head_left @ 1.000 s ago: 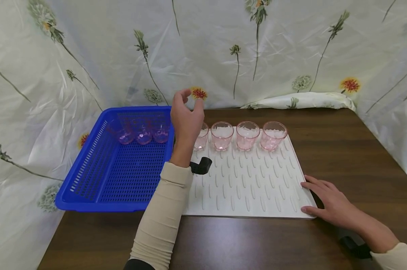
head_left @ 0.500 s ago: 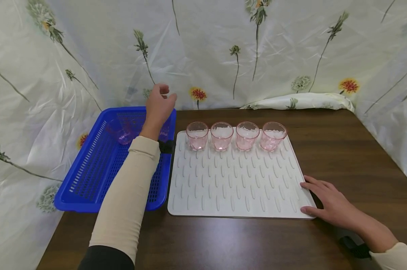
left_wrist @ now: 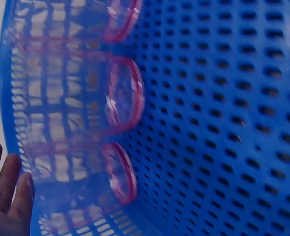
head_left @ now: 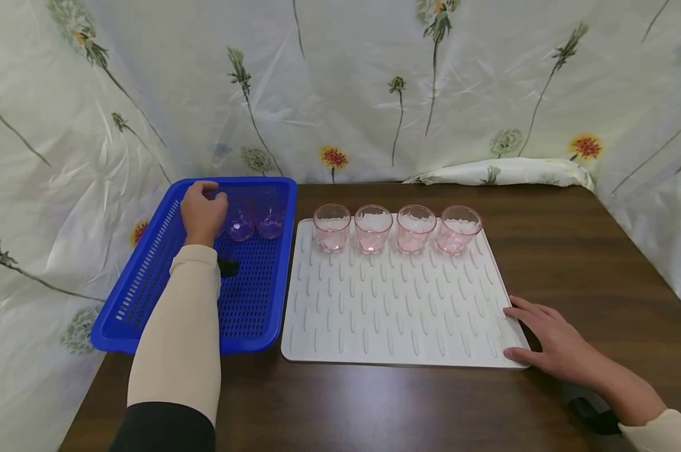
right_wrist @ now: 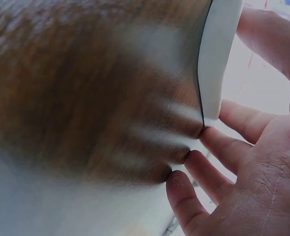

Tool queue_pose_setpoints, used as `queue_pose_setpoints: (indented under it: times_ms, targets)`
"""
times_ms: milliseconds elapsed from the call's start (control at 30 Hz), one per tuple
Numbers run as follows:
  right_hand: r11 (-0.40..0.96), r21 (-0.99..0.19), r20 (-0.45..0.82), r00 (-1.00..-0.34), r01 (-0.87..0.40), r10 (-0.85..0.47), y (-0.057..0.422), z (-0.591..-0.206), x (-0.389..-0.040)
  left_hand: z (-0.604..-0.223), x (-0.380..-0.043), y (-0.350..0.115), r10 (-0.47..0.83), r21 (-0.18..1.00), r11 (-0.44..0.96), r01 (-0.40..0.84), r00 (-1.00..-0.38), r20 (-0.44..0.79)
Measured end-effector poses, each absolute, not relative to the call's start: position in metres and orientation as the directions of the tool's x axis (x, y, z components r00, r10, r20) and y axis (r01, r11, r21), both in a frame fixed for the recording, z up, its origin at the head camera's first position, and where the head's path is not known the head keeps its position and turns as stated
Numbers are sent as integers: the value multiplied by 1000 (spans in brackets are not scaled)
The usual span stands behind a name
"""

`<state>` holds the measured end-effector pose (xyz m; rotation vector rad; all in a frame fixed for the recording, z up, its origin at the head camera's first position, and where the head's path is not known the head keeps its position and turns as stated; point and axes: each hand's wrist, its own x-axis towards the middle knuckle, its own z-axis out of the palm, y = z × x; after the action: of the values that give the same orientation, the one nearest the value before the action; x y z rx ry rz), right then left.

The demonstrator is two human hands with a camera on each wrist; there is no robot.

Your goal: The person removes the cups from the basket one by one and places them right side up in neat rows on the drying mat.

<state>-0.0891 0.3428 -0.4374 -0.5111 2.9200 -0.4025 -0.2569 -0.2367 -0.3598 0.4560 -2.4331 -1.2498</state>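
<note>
Left hand (head_left: 203, 213): upper left of the head view, over the back-left part of the blue basket (head_left: 250, 344); thumb and forefinger stand apart, fingers extended in the left wrist view, gripping nothing; whether it touches glass, I cannot tell.
Basket tumblers (left_wrist: 80, 96): three clear pink ones side by side at the left of the left wrist view; in the head view two show just right of the left hand.
Basket: left of the head view, slotted floor and walls, just beside the white ridged mat (head_left: 397, 301).
Right hand (head_left: 552, 342): lower right of the head view, fingers spread, thumb and fingertips touching the mat's right edge, grasping nothing.
Mat tumblers (head_left: 372, 231): four pink ones, upright, in a row along the far edge, centre to right of the frame.
Tabletop (head_left: 397, 408): dark wood, under basket and mat.
Backdrop (head_left: 352, 81): pale flower-printed sheeting across the top.
</note>
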Motion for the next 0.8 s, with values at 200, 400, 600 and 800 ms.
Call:
queue_pose_setpoints:
  times_ms: [200, 400, 600, 800]
  targets:
    - [905, -285, -87, -932, -315, -352, 343, -438, -88, -367, -254, -250, -462, 801, 575, -167, -874, 149]
    - [906, -284, -91, -932, -314, -351, 341, -437, -88, -376, -253, -262, -498, 796, 589, -140, -839, 221]
    - [908, -279, -89, -933, -312, -348, 341, -436, -87, -374, -253, -271, -492, 744, 647, -168, -837, 239]
    - [911, -278, -99, -934, -305, -344, 341, -438, -87, -369, -250, -275, -423, 586, 753, -298, -902, 86]
